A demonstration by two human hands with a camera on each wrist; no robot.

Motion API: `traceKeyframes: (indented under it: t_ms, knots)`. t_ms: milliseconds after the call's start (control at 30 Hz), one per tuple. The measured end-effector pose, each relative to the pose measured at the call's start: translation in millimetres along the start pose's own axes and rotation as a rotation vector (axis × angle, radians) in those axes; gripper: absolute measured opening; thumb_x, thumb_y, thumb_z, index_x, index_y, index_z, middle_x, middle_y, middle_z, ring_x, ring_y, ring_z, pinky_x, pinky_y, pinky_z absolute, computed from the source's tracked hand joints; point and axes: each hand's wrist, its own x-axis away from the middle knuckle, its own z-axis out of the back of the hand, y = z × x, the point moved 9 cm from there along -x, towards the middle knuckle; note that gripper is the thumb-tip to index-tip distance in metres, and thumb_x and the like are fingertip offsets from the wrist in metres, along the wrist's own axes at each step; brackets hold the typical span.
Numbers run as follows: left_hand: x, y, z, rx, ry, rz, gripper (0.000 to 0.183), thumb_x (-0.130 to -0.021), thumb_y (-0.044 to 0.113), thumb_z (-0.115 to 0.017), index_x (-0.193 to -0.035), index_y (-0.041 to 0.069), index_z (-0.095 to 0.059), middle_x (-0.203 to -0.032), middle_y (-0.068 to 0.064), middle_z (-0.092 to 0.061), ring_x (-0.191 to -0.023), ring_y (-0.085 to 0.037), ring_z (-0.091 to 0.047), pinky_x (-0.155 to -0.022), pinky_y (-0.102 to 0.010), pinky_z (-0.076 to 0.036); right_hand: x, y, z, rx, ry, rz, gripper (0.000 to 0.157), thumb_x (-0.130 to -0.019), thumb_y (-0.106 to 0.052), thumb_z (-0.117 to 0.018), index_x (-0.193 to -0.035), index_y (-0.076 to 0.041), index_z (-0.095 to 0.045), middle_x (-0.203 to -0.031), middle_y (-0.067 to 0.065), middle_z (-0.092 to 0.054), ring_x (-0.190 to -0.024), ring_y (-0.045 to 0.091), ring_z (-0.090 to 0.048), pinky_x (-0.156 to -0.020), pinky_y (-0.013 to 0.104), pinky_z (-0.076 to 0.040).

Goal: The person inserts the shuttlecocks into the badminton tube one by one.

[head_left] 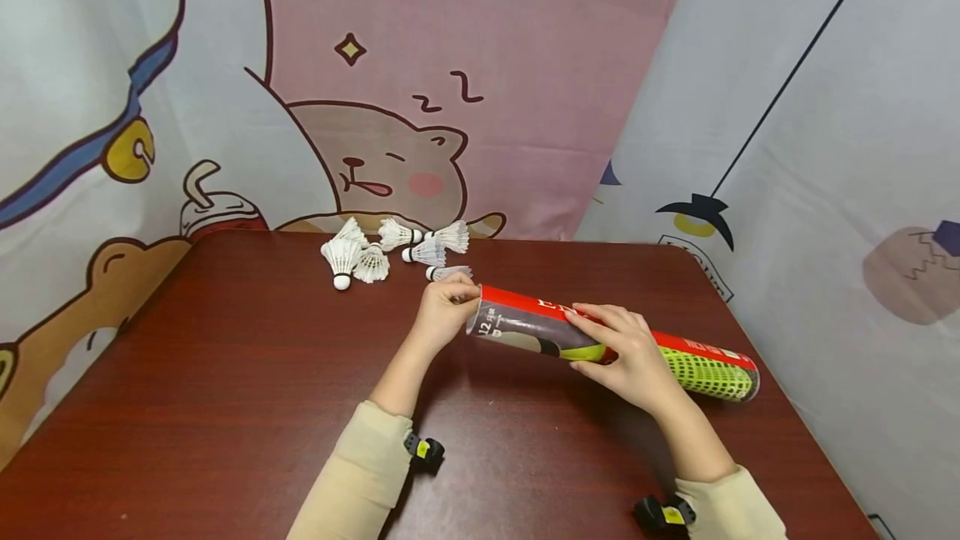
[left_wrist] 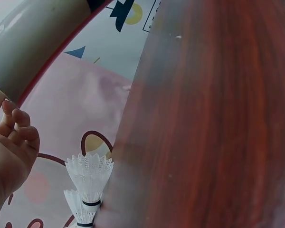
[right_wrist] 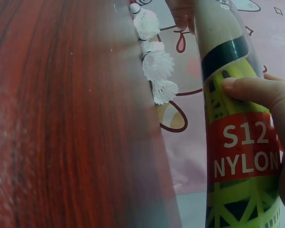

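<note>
Tube: up it was, aslant between the two hands, seemingly clear of the table, its mouth at the left, its other end off to the right and nearer the person.
Right hand: a solid hold, this one! Fingers curved over the tube's middle, thumb against its side just by the red "S12 NYLON" band.
Left hand: right at the mouth, fingers bent in by the rim; whether they pinched anything, no telling, for the tips were hidden.
Shuttlecocks: seven in sight, all white, over by the far edge, three bunched on the left, four on the right, one of those partly behind the left hand.
Seven out: those lay outside the tube, so the work looked part-way along.
Mouth end: here was the action, and this step did not look finished.
Tube's inside: a printed "12" suggested a bigger set, but the wall hid any others, so the number left could not be told.
</note>
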Motion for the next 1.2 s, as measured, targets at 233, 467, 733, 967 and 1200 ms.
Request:
traceKeyframes:
  t_ms: [233, 467, 733, 967, 1200]
  knots:
    - [-0.3, 0.2, 3.3, -0.021, -0.004, 0.0, 0.009, -0.075, -0.017, -0.067, -0.083, -0.014, -0.07, -0.079, -0.02, -0.063, -0.071, -0.008, -0.052, -0.062, -0.025, -0.044, 0.7, 2.1, 0.3, -0.001, -0.001, -0.016, 0.08, -0.063, -0.018, -0.09, -0.135, -0.021, -0.057, -0.133, 0.004, -0.054, -0.117, 0.024, -0.046, -0.09, 0.047, -0.032]
    - [-1.0, -2.7, 12.1, -0.025, 0.003, 0.015, 0.009, -0.077, -0.01, -0.072, -0.086, -0.012, -0.071, -0.086, -0.021, -0.067, -0.075, -0.009, -0.056, -0.064, -0.024, -0.047, 1.2, 3.0, -0.1, -0.001, 0.001, -0.02, 0.081, -0.062, -0.017, -0.091, -0.136, -0.021, -0.057, -0.133, 0.004, -0.054, -0.117, 0.024, -0.046, -0.089, 0.046, -0.032]
    - [-1.7, -10.8, 37.4, -0.029, 0.085, 0.043, 0.016, -0.078, -0.006, -0.073, -0.092, -0.014, -0.069, -0.09, -0.023, -0.067, -0.068, -0.015, -0.056, -0.062, -0.025, -0.046, 0.9, 3.7, 1.0, -0.011, 0.005, -0.019, 0.081, -0.062, -0.015, -0.091, -0.136, -0.021, -0.057, -0.133, 0.006, -0.054, -0.117, 0.024, -0.046, -0.09, 0.046, -0.032]
    - [1.0, -26.1, 74.3, -0.042, 0.229, 0.072, 0.016, -0.08, -0.008, -0.072, -0.094, -0.015, -0.068, -0.085, -0.025, -0.064, -0.069, -0.007, -0.058, -0.065, -0.019, -0.047, 1.2, 4.3, 0.6, -0.004, 0.01, -0.012, 0.081, -0.062, -0.015, -0.091, -0.135, -0.021, -0.057, -0.133, 0.005, -0.054, -0.117, 0.024, -0.047, -0.089, 0.045, -0.032]
    - [13.2, -76.3, 123.7, -0.115, 0.489, 0.096, 0.018, -0.08, 0.0, -0.076, -0.096, -0.008, -0.072, -0.082, -0.024, -0.065, -0.068, -0.01, -0.054, -0.06, -0.019, -0.042, 1.5, 3.8, -0.9, -0.005, 0.005, -0.004, 0.08, -0.063, -0.016, -0.091, -0.135, -0.02, -0.057, -0.132, 0.007, -0.055, -0.117, 0.024, -0.047, -0.089, 0.045, -0.032]
